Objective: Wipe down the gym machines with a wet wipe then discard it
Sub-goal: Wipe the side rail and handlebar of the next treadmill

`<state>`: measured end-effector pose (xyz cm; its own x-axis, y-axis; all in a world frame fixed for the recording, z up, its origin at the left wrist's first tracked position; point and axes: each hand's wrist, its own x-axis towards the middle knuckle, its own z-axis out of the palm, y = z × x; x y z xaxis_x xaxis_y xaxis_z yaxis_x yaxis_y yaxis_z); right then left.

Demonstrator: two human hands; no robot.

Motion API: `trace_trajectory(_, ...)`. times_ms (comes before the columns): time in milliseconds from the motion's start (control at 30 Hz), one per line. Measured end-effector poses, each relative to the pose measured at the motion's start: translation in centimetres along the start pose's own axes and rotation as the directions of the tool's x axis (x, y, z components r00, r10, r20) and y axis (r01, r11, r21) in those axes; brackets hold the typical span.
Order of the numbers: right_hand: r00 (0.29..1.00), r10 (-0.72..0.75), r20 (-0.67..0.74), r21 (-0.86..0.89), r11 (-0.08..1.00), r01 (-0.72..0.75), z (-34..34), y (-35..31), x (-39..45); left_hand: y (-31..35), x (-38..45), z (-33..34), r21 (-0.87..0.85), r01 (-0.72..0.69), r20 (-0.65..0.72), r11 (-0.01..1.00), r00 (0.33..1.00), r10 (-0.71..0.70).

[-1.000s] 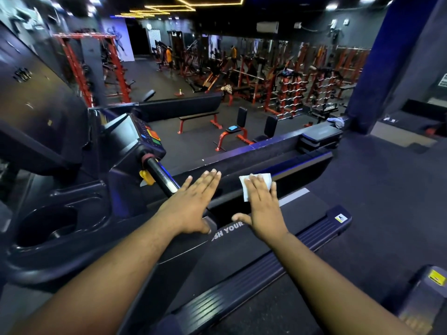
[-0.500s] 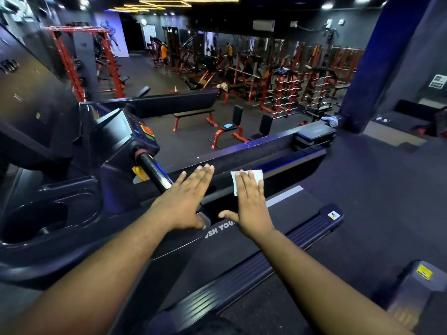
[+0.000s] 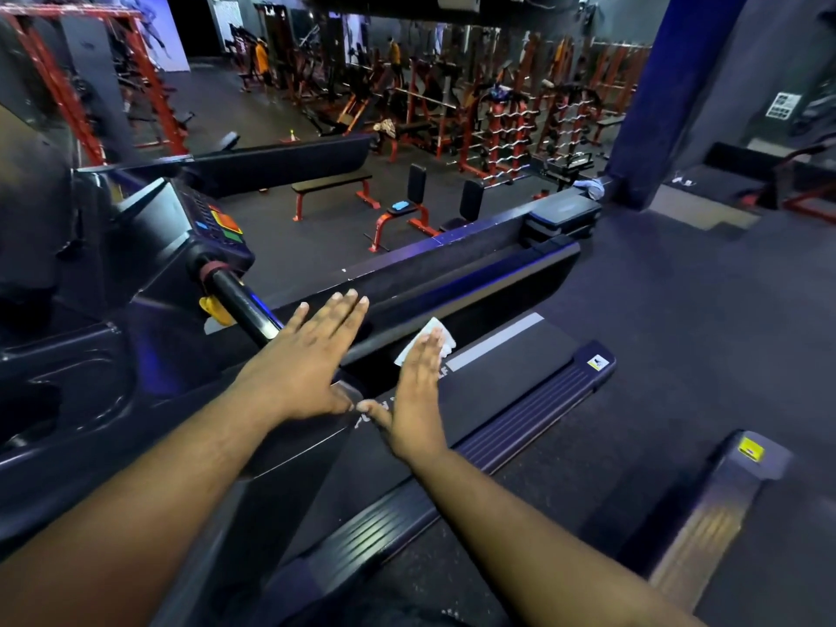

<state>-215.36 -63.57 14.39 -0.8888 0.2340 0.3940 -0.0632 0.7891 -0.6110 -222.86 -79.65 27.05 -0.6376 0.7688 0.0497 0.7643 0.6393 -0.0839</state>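
Step in hand, as judged: the wiping phase, on the treadmill. Discard not yet reached.

Right hand: fingers straight and together, palm down, pressing the white wipe flat against the machine. Grip is open; nothing is pinched or curled round. The wipe shows only as a corner past the fingertips; the rest is hidden under the hand. It lies at the front end of the belt, near the printed lettering, just below the dark side rail. Whether it touches the rail itself or only the deck beneath cannot be told from this angle.

Left hand: also flat, fingers straight and slightly spread, resting on the handlebar arm just beside the black grip bar. It is open and holds nothing; it appears to serve as a brace. The two thumbs nearly touch.

Console with coloured buttons sits further left, untouched by either hand.

Next move, as judged: a sliding stroke with steady downward pressure, so the wipe travels with the palm instead of bunching or slipping out from under the straight fingers. Rail, grip bar and console look like surfaces left to cover. A pinch on the wipe will be needed before lifting it away for disposal. No bin is visible.
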Motion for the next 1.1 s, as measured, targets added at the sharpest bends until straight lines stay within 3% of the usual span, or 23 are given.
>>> trace_trajectory(100,0.999,-0.04,0.017,0.104,0.994,0.038,1.9,-2.7,-1.6,0.0,0.0,0.1,0.006,-0.022,-0.002,1.0,1.0,0.022)
trace_trajectory(200,0.997,-0.022,-0.067,0.133,0.991,0.031,1.5,-0.7,-0.5,0.0,0.1,0.0,0.013,-0.035,0.0,0.999,0.999,0.035)
trace_trajectory(267,0.972,0.154,-0.177,0.265,0.959,-0.104,0.2,1.8,1.8,0.3,0.3,-0.1,0.034,-0.045,-0.007,0.998,0.999,0.046)
trace_trajectory(333,0.888,0.4,-0.225,0.435,0.857,-0.276,-1.8,3.9,4.7,1.3,1.1,-0.3,0.049,-0.059,-0.024,0.997,0.998,0.06)
trace_trajectory(400,0.852,0.477,-0.215,0.486,0.809,-0.33,-2.8,4.8,6.1,2.5,2.4,-0.4,0.068,-0.078,-0.031,0.995,0.996,0.08)
trace_trajectory(567,0.939,0.255,-0.229,0.479,0.869,-0.119,0.0,2.2,3.1,4.2,6.4,-0.1,0.104,-0.125,-0.003,0.987,0.992,0.126)
trace_trajectory(633,0.928,0.3,-0.222,0.511,0.846,-0.152,-0.6,3.3,4.0,4.3,7.8,-0.6,0.12,-0.125,0.028,0.985,0.992,0.123)
trace_trajectory(833,0.795,0.567,-0.216,0.611,0.714,-0.343,-8.3,9.8,11.0,4.3,10.1,-0.7,0.048,-0.141,0.089,0.989,0.987,0.136)
trace_trajectory(900,0.815,0.543,-0.202,0.614,0.718,-0.326,-8.1,9.7,10.9,4.3,10.5,-0.1,0.015,-0.131,0.073,0.991,0.989,0.13)
trace_trajectory(1000,0.902,0.364,-0.231,0.549,0.814,-0.188,-5.0,6.3,7.9,4.3,10.4,0.4,0.0,-0.136,0.042,0.991,0.99,0.136)
trace_trajectory(1100,0.914,0.323,-0.245,0.535,0.831,-0.15,-4.1,5.9,7.6,4.3,10.3,0.6,0.011,-0.141,0.018,0.99,0.99,0.141)
